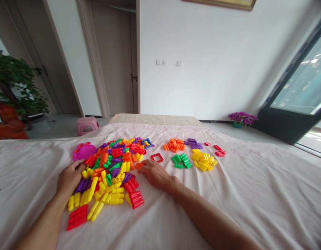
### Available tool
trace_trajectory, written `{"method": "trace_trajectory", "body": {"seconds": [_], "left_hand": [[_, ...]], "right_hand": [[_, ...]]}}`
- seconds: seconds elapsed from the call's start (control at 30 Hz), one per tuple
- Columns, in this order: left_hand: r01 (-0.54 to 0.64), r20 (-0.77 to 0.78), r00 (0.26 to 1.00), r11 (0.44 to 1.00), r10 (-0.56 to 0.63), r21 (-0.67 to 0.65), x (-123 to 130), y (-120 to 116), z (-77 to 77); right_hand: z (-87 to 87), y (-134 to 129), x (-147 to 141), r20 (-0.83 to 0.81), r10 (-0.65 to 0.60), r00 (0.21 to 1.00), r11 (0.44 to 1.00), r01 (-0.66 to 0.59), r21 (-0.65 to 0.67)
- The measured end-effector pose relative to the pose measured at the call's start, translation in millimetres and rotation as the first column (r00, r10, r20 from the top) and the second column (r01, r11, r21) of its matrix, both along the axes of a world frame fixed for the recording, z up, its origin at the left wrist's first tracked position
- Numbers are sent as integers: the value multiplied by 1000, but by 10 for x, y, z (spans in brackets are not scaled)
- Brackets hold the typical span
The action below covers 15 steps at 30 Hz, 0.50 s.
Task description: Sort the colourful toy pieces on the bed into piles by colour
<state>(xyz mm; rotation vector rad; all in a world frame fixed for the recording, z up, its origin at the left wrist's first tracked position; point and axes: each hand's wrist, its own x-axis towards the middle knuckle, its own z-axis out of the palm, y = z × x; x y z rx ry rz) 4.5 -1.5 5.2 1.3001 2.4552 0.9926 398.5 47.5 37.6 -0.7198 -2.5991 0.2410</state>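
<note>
While the left hand (pixel 69 177) and right hand (pixel 155 173) flank the multicoloured pile of bullet-shaped blocks (pixel 116 172) at its edges, their fingers' hold impossible to tell, bare cloth (pixel 228 194) spreads before the yellow cluster (pixel 203 159), green cluster (pixel 185 161) and, farther, orange cluster (pixel 174 145).

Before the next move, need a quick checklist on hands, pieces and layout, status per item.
1. Left hand at the left edge of the mixed pile: ok.
2. Right hand at an orange piece on the pile's right edge: ok.
3. Firm grip on that piece: cannot tell; the fingers partly hide it.
4. Orange group, green group and yellow group separate from the mixed pile: ok.
5. Loose red pieces at far right in one cluster: not ok, one lies apart from the rest.
6. Cloth smooth: not ok, it is creased.
</note>
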Motion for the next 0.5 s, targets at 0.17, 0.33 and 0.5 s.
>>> {"method": "trace_trajectory", "body": {"seconds": [0.17, 0.33, 0.5], "left_hand": [[-20, 9, 1000, 1000, 20, -15, 27, -8, 31], [-18, 10, 1000, 1000, 18, -2, 57, -18, 53], [-27, 24, 999, 1000, 27, 0, 48, -14, 49]], "right_hand": [[70, 211, 262, -123, -234, 964, 972, 234, -22], [88, 568, 649, -301, -516, 802, 849, 525, -57], [102, 767, 971, -327, -695, 640, 696, 714, -82]]}}
